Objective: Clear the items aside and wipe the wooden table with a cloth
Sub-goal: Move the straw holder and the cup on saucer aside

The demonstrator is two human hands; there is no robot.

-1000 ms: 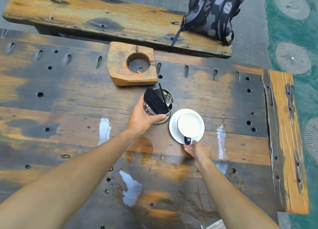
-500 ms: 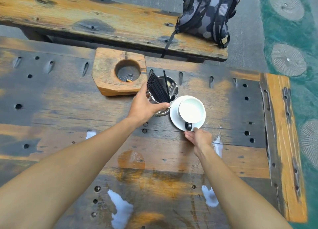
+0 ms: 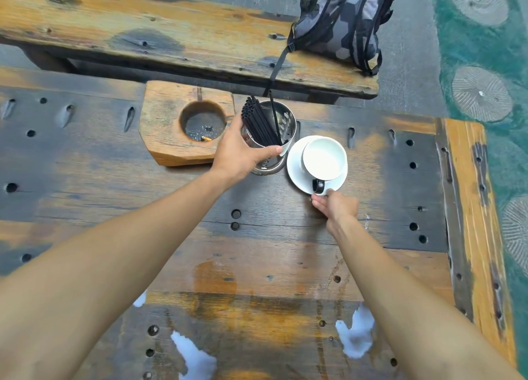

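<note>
Gripping the shiny perforated metal holder of black straws [image 3: 268, 139], the left hand [image 3: 240, 154] wraps its near side; the right hand [image 3: 335, 208] pinches the white saucer's [image 3: 297, 177] near rim, with a white cup [image 3: 324, 158] on it. Both stand side by side at the worn wooden table's [image 3: 285, 251] far edge, beyond each hand.

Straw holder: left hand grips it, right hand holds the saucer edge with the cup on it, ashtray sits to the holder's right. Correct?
Not quite. In the head view the ashtray sits to the left of the straw holder, not its right. The rest stands: the left hand grips the holder, and the right hand holds the edge of the saucer with the cup on it.
</note>
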